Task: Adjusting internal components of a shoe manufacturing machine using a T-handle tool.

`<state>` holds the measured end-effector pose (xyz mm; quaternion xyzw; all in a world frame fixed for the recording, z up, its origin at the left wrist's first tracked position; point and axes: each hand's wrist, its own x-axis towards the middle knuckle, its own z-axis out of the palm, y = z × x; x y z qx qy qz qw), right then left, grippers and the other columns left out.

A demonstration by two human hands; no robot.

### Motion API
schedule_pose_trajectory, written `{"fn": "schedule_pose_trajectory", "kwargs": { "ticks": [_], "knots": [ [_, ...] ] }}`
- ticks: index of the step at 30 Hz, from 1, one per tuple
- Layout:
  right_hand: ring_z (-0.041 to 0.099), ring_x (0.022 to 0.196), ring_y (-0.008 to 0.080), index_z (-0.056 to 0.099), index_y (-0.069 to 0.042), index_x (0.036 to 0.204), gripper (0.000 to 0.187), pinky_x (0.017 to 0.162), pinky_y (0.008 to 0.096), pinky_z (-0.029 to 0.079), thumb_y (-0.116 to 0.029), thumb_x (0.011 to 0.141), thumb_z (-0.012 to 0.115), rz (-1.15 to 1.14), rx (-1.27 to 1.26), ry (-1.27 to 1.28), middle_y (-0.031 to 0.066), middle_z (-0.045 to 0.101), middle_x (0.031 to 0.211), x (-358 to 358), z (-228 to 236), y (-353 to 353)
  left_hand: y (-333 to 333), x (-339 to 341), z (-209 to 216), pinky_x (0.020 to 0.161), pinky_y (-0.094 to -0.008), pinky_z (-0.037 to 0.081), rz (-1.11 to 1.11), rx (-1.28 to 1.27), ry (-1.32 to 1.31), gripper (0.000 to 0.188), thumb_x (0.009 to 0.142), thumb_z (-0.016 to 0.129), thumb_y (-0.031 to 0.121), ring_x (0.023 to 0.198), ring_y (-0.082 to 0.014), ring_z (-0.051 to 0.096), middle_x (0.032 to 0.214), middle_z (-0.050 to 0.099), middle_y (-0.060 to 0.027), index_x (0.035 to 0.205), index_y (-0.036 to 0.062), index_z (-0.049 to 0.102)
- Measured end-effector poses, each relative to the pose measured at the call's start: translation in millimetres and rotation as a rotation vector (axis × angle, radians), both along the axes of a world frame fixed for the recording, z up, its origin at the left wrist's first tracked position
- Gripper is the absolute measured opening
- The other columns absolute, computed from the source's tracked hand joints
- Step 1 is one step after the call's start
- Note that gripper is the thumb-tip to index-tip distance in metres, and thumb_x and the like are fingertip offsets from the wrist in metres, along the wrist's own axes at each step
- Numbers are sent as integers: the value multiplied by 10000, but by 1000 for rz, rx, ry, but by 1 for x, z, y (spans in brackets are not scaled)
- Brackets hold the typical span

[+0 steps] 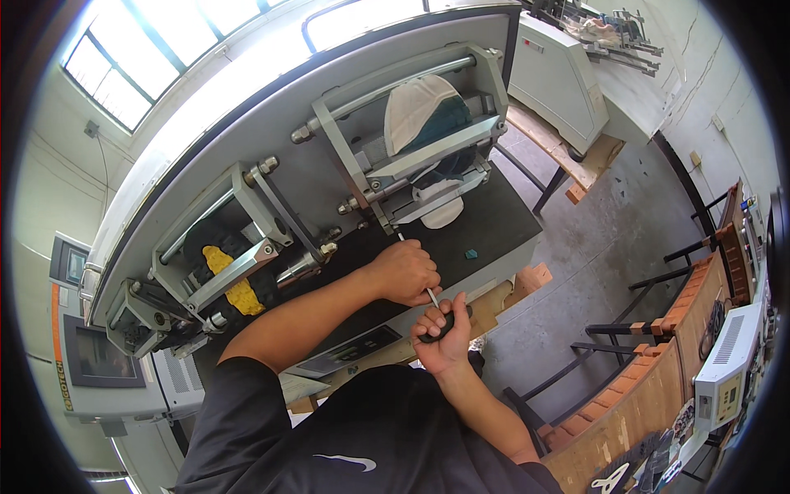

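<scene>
A: Item one, the screwdriver (429,306): thin metal shaft, dark handle, slanting up toward the clamp (428,165) at the machine's right end

B: Who holds it?

A: Both hands. Right hand (443,333) has its fingers curled tight around the handle; left hand (405,270) is closed over the shaft, fingers pressed together, steadying it

B: Item two?

A: White and dark green shoe (428,119), held upright in that clamp. The tip sits just under it, near the front edge of the black bed (494,222)

B: Third?

A: Second clamp (234,263) at the left end, holding a black and yellow shoe (222,276), untouched

B: Risks?

A: In my judgement, the tip could slip off its seat if the shaft tilts, gouging the shoe or jabbing the left hand so close to it
</scene>
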<state>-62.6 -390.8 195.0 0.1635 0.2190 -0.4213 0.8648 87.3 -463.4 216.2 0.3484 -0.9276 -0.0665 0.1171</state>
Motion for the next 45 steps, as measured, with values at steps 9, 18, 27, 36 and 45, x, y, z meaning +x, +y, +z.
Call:
{"fn": "schedule_pose_trajectory", "kwargs": {
  "ticks": [9, 18, 27, 36, 45],
  "knots": [
    [432, 470, 113, 451, -82, 655, 295, 476, 298, 388, -249, 873, 557, -8, -1205, 1173, -13, 390, 542, -13, -19, -8, 2, -5, 5, 560, -331, 358, 73, -56, 103, 275, 724, 630, 287, 554, -192, 513, 528, 500, 2, 524, 123, 535],
    [560, 732, 238, 548, -57, 850, 358, 683, 370, 435, -275, 652, 751, 135, -2055, 1687, 72, 575, 796, -40, 4, -27, 7, -6, -8, 560, -322, 353, 147, -152, 219, 274, 711, 641, 262, 543, -189, 496, 514, 483, -3, 507, 118, 528],
    [541, 777, 219, 492, -57, 1089, 651, 665, 347, 425, -643, 834, 367, 236, -417, 170, 73, 565, 877, -38, -3, 21, 3, -10, -17, 515, -303, 328, 147, -303, 408, 336, 649, 690, 199, 486, -167, 441, 482, 404, 10, 453, 127, 427],
    [561, 814, 245, 522, -25, 1076, 345, 720, 329, 451, -24, 744, 617, 184, -1389, 1875, 108, 564, 897, -39, 4, 11, 4, -14, -22, 518, -299, 331, 195, -358, 470, 334, 637, 688, 193, 486, -163, 441, 476, 405, 7, 442, 127, 425],
    [492, 1001, 277, 442, -43, 1215, 468, 830, 356, 414, -227, 815, 600, 25, -1371, 1708, 148, 471, 1126, -44, -20, 29, 3, -13, -24, 518, -299, 329, 195, -381, 549, 333, 629, 686, 182, 483, -165, 435, 473, 401, 5, 439, 128, 418]
  ]
}}
